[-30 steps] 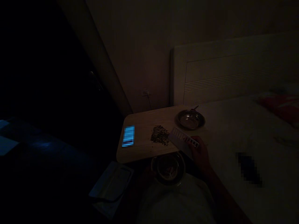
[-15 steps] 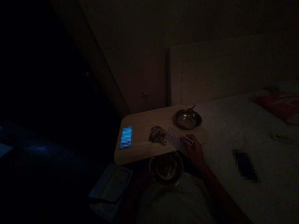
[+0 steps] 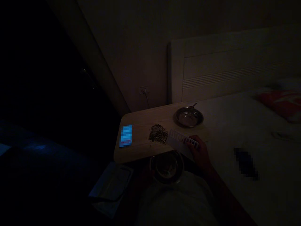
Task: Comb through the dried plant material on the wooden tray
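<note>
A heap of small dark and pale bits (image 3: 158, 133), like seeds or grains, lies on the wooden tabletop (image 3: 138, 121). At its right side is a flat white plastic piece with a row of slots (image 3: 178, 140). My right hand (image 3: 200, 153) grips its right end, fingers closed over it. Just under the table's near edge, a round metal bowl (image 3: 178, 175) is held above my lap, with some bits inside. My left hand (image 3: 150, 173) is at the bowl's left rim, very dark; its fingers hardly show.
A second metal bowl (image 3: 189, 117) with a spoon-like handle over its rim stands at the table's back right. A glowing phone-like screen (image 3: 126, 136), blurred, lies at the left. Beside the table are a bed (image 3: 235, 125) and, lower left, a pale package (image 3: 110, 188).
My right hand and the slotted plastic piece have shifted slightly right relative to the heap. The view has tilted a little, and the bowl below the edge stays in place.
</note>
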Motion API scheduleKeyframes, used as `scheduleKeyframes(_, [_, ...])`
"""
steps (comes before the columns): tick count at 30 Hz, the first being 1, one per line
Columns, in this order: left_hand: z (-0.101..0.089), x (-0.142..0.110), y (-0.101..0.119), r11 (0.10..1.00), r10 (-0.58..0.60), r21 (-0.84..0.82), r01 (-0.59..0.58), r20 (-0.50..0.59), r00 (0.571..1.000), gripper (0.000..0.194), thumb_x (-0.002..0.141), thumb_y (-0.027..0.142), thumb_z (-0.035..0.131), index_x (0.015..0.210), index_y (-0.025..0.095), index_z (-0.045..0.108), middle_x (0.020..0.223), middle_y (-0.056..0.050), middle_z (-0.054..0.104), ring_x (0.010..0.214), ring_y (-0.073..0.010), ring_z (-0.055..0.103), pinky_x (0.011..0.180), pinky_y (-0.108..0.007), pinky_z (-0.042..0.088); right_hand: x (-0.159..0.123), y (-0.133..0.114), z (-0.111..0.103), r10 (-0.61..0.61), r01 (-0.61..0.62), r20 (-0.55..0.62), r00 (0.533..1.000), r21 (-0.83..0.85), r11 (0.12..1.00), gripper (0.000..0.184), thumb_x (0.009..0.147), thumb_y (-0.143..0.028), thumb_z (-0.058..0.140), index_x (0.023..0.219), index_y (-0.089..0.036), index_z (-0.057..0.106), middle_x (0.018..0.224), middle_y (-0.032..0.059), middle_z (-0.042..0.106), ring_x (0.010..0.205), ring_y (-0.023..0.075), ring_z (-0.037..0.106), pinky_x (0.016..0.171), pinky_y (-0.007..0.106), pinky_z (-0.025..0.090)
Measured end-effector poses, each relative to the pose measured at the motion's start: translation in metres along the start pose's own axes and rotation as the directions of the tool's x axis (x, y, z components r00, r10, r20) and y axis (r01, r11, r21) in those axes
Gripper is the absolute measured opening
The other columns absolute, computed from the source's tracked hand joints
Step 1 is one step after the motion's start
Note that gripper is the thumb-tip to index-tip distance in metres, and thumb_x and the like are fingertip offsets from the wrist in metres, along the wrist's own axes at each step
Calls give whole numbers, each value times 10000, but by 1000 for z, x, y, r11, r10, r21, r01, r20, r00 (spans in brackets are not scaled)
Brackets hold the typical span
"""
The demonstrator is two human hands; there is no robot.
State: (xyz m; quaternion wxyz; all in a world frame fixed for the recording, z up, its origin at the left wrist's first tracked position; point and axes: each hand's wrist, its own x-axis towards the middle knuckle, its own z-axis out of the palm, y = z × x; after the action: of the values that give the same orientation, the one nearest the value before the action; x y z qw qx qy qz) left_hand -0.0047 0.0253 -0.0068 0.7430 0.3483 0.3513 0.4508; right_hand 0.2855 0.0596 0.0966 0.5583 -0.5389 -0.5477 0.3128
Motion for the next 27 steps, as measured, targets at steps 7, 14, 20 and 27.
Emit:
scheduleKeyframes(7, [-12, 3, -11, 999, 26, 24, -27, 12, 1000, 735, 653, 354, 846, 1347, 270, 620, 1479, -101, 545, 1446, -412, 331, 1193, -569, 217, 1, -6, 4, 15, -14, -17, 1000, 16, 1000, 191, 884, -417, 605, 900, -226, 595, 765, -2, 626, 669, 172, 543, 579, 260, 411])
scheduleKeyframes(14, [-24, 9, -18, 992, 61, 109, -61, -4, 998, 710, 658, 370, 852, 1325, 246, 642, 1470, -115, 552, 1452, -416, 315, 1209, -576, 162, -2, -3, -2, 5, -5, -24, 1000, 9, 1000, 187, 889, -406, 620, 890, -221, 593, 746, -9, 602, 643, 151, 511, 559, 247, 388])
scheduleKeyframes(20, [-23, 5, -18, 996, 43, 73, -42, -6, 999, 718, 691, 346, 830, 1367, 264, 601, 1499, -102, 521, 1463, -409, 293, 1202, -590, 176, -2, -2, -3, -8, 8, -39, 999, 5, 1000, 187, 905, -408, 606, 920, -223, 581, 783, -2, 602, 679, 159, 527, 595, 258, 404])
scheduleKeyframes(27, [-11, 0, -6, 997, 43, 61, -41, -33, 999, 637, 673, 313, 844, 1285, 253, 675, 1461, -100, 562, 1454, -407, 315, 1218, -549, 161, -3, -5, -1, -14, 14, -2, 1000, -9, 1000, 176, 907, -401, 601, 919, -225, 593, 782, -6, 609, 689, 159, 532, 607, 261, 398])
